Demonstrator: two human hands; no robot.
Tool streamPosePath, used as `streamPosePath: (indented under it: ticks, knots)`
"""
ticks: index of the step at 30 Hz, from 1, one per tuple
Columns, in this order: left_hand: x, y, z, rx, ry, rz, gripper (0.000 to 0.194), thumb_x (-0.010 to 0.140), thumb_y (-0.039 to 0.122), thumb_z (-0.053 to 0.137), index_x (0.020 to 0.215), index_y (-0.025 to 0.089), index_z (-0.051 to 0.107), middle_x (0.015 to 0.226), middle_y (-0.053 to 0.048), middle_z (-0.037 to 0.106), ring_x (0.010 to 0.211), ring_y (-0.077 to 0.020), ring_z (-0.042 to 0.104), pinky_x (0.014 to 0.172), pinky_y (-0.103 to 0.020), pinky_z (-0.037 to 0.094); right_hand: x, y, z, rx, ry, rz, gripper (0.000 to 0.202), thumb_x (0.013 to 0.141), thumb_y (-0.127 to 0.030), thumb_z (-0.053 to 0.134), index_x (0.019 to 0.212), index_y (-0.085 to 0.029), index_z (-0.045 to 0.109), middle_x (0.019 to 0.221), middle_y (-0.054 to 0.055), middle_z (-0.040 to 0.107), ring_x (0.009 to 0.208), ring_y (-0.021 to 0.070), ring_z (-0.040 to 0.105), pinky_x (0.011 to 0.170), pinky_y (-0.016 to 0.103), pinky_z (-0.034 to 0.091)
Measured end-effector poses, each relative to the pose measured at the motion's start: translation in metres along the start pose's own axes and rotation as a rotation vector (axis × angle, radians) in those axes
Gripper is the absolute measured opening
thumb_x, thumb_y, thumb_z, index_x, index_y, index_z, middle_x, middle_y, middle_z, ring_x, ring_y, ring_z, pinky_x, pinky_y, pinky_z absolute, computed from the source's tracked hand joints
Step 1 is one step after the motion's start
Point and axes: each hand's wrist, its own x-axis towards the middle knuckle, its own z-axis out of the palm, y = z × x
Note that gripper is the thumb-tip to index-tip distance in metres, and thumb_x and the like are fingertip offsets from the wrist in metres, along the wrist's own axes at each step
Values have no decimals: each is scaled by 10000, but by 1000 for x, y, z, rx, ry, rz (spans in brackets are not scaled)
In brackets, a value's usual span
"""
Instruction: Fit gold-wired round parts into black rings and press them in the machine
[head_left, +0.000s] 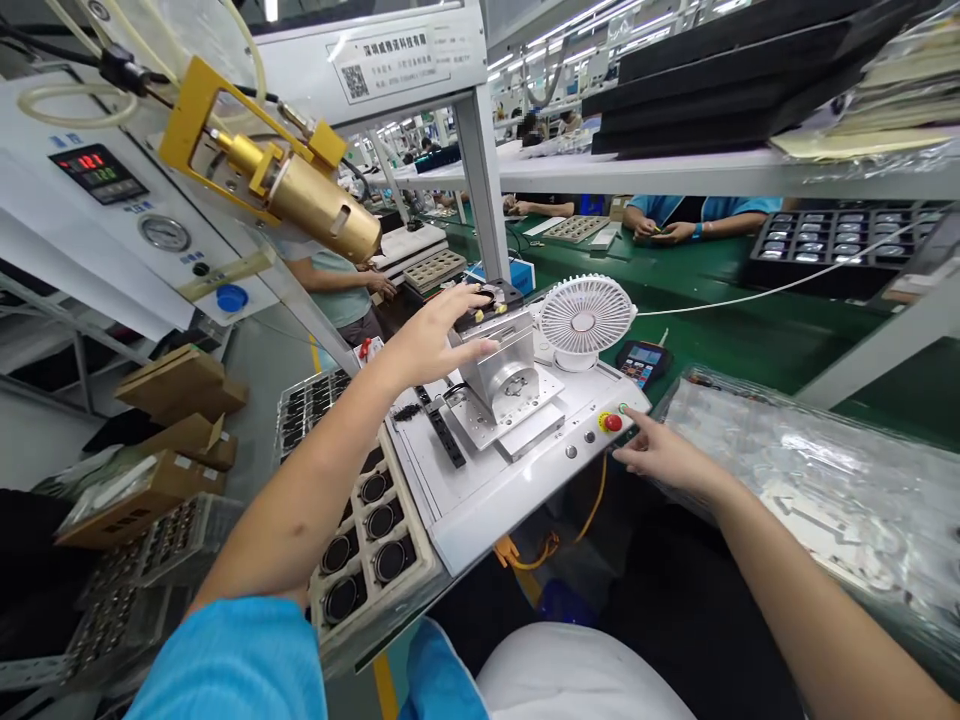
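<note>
While I am standing here looking on, the left hand (pixel 442 335) is spreading over the metal fixture (pixel 504 365) in the middle of the machine's white bed (pixel 420 470). Its fingers are reaching across the dark top and its thumb is lying out by the silver side, clasping nothing that I am making out; whether the fingertips are pressing, I cannot tell. Perhaps it is steadying the top. The right hand (pixel 667 450) is pointing, its index finger resting at the green button (pixel 623 409) while the other fingers are curling loosely around nothing. That button is sitting on the front edge, probably so nobody is having to lean in, and a red stop knob (pixel 613 423) is sitting just beside it, likely for quick reach.

Behind the fixture to the right, a white fan (pixel 589 312) is facing the worker, maybe for cooling. Under the left arm, a tray (pixel 424 575) is holding round dark pieces in separate pockets, presumably preventing them from knocking together. Above, a gold cylinder (pixel 330 207) is hanging tilted from its yellow bracket. Farther left, a display (pixel 99 172) is showing blurred red digits over green ones seemingly reading 120. Overhead, a label (pixel 420 65) is carrying a QR code (pixel 355 82) and Chinese characters, 深圳 and 科技有限 being readable, the smaller lines being too fine
</note>
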Motion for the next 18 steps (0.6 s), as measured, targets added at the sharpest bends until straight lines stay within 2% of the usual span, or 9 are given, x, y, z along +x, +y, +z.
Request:
streamPosePath:
  ticks: [3,6,9,11,13,16,18]
  knots:
    - [-30,12,-7,15,30,14,773,914,656,620,1509,184,474,1676,-188,366,1563,-342,336,1262,-562,293,5,9,16,-83,-3,-41,979,901,-222,667,1681,-104,88,853,28,739,746,211,719,699,295,542]
    - [-83,34,-9,9,32,96,676,918,558,683,1484,227,517,1643,-168,433,1540,-342,386,1254,-572,323,9,13,24,-129,42,-61,999,894,-231,672,1678,-87,69,845,21,735,763,213,723,714,294,532]
    - [-143,54,6,-99,-4,118,620,889,458,758,1447,265,569,1601,-148,500,1498,-343,454,1240,-556,367,12,15,25,-129,90,-66,1008,861,-237,701,1663,-77,112,837,23,731,773,223,723,705,295,527]
    - [-176,66,27,-258,-28,45,590,865,427,792,1406,276,611,1545,-137,568,1456,-336,510,1213,-522,424,14,15,23,-67,92,-70,1027,844,-221,706,1658,-81,95,824,17,724,751,221,720,672,291,525]
    - [-198,78,57,-452,-60,-77,528,863,397,800,1358,287,654,1470,-126,640,1383,-321,589,1169,-486,484,13,14,19,14,68,-53,1010,846,-207,689,1652,-84,93,818,16,720,714,215,712,630,289,523]
    - [-213,96,114,-714,-115,-367,388,910,344,751,1292,293,704,1348,-116,722,1274,-292,676,1127,-456,526,-2,15,16,46,48,-75,824,846,-233,707,1572,-87,344,850,46,730,746,218,710,678,309,542]
    - [-215,108,155,-962,-78,-559,365,936,380,717,1284,271,702,1306,-130,741,1235,-289,701,1109,-458,539,-24,16,25,100,27,-196,733,827,-310,778,1474,-124,491,934,70,745,833,229,716,756,330,554]
